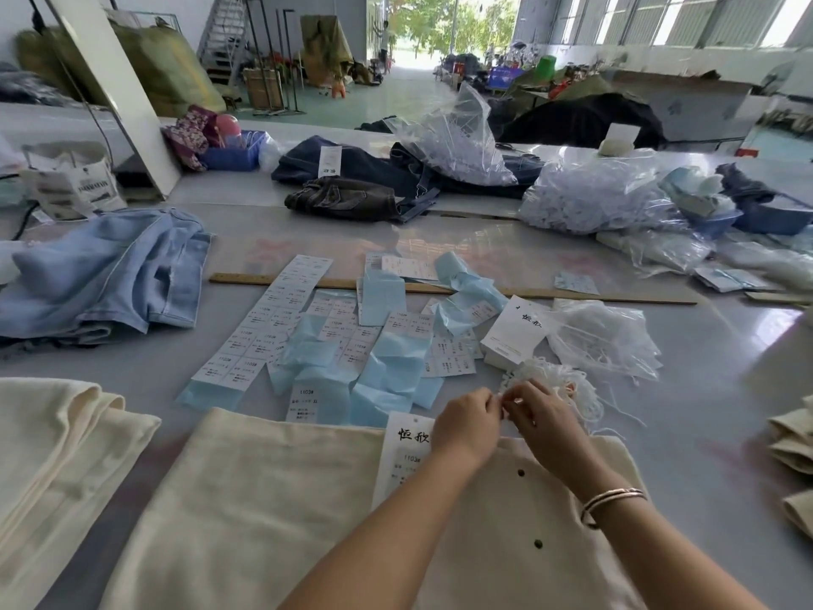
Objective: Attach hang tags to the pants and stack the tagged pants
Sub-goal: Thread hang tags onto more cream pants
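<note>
Cream pants [272, 512] lie flat on the table in front of me, waistband toward the far side, two dark buttons showing. A white hang tag [404, 451] with black characters rests on the waistband, partly under my left hand [468, 422]. My left hand and my right hand [543, 416] meet fingertip to fingertip just above the waistband, both pinching a thin white string at the edge of a loose string pile [558, 380]. A stack of blank white hang tags [512, 332] sits just beyond the pile.
Folded cream pants [57, 442] lie at the left, more cream fabric [796, 442] at the right edge. Sticker sheets and blue backing papers [352, 345] cover the table's middle over a wooden ruler [572, 295]. Light blue jeans [105, 275], dark jeans [343, 198] and plastic bags [594, 200] lie farther back.
</note>
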The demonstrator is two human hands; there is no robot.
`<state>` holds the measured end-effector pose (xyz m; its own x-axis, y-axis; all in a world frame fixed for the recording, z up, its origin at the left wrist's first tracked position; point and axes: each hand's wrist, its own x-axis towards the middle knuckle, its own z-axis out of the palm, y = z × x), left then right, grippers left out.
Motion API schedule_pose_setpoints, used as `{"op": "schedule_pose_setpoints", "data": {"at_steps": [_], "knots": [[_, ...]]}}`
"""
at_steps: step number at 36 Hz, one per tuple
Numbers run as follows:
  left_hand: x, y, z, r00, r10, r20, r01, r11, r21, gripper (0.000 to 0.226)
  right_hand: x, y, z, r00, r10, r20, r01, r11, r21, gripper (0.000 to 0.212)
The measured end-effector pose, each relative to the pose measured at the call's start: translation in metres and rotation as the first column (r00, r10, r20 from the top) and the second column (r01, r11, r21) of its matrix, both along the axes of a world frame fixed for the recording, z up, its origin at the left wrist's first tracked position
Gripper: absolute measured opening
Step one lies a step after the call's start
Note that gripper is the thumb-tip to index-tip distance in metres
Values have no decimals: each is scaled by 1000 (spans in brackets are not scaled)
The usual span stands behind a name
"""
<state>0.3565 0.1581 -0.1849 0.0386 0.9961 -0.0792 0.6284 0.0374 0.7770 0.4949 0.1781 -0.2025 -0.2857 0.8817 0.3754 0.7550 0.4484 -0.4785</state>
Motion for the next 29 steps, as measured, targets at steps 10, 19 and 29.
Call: {"op": "schedule_pose_setpoints", "data": {"at_steps": [10, 19, 29], "knots": [[-29, -24, 15, 978, 127, 162, -165, 955, 246, 35, 11, 23, 4, 845, -362, -394, 178, 885, -431, 22], [-82, -44, 30, 988, 124, 88, -142, 961, 236, 37, 0, -10, 30, 742, -441, -504, 303, 892, -335, 21], [-84, -99, 28, 990, 13, -140, 52, 889, 455, 31, -100, -80, 44, -30, -798, -602, -670, 463, -581, 37]]}}
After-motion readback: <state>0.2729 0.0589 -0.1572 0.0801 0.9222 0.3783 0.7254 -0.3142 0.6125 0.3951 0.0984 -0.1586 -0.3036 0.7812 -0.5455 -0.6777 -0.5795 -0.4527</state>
